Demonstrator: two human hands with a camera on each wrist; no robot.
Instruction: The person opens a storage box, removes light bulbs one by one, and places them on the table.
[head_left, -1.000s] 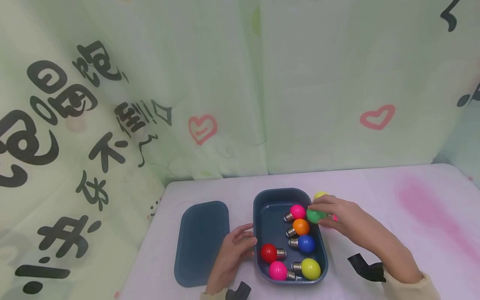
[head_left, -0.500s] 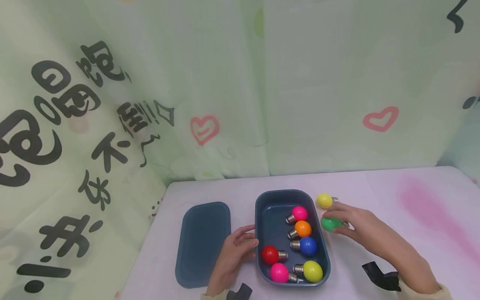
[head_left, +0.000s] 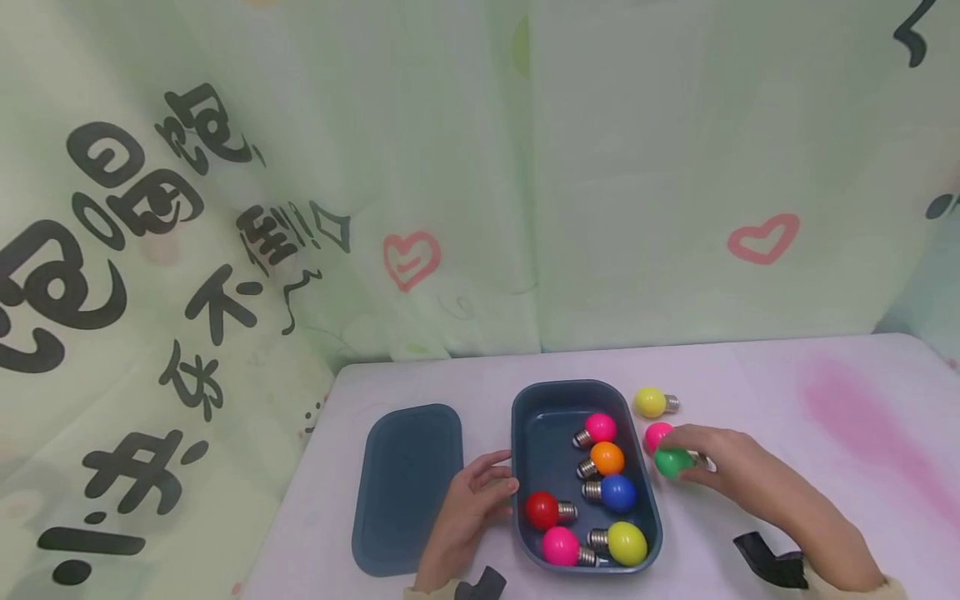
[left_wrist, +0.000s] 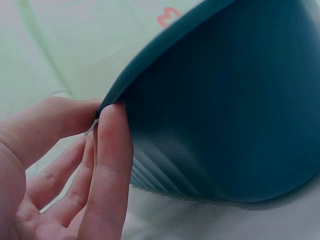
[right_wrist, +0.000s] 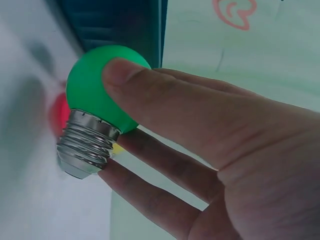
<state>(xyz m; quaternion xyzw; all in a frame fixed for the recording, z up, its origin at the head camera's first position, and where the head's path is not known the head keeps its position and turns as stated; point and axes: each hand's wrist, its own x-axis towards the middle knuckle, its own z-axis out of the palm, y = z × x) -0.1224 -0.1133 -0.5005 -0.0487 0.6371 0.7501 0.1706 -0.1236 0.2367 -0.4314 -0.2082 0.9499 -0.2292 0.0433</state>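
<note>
My right hand holds a green light bulb just right of the dark blue box. In the right wrist view the thumb presses its round part and the metal screw base points down-left. Beside it in the head view lies a pink bulb, partly covered by the hand. My left hand pinches the box's left rim between thumb and forefinger. Inside the box lie several bulbs, among them a red bulb, an orange bulb, a blue bulb and a yellow bulb.
A flat dark blue lid lies left of the box. Behind the right hand, another yellow bulb rests on the pale tablecloth. A printed curtain hangs along the table's back edge.
From over the box's right rim, my right hand has carried the green bulb rightward and slightly nearer me. The yellow and pink bulbs outside the box show more now. The left hand stays at the rim.
</note>
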